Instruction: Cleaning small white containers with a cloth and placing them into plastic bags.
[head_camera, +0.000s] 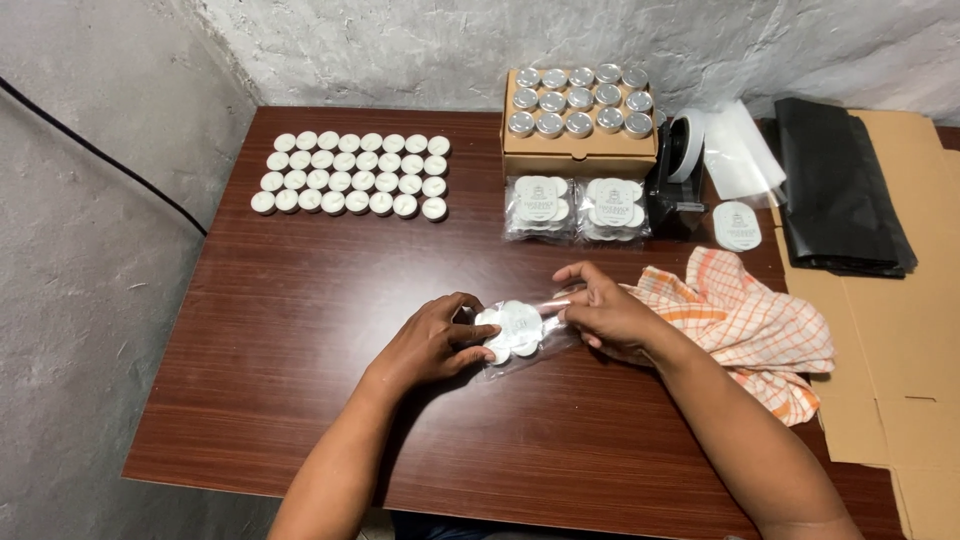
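Note:
My left hand (432, 342) and my right hand (601, 310) together hold a clear plastic bag of white tealight candles (517, 331) with a round white label on top, low over the brown wooden table (300, 400). The left fingers pinch the bag's left end. At the bag's right end, the open mouth is gripped by the right fingers. Rows of loose white tealights (352, 174) lie at the table's far left.
A cardboard box of metal-cupped tealights (579, 108) stands at the back, two packed bags (577, 209) in front of it. A black tape dispenser (673, 180), clear bags (738, 150), round labels (737, 226), black sheets (838, 195), an orange checked cloth (745, 320) and flat cardboard (900, 340) lie right.

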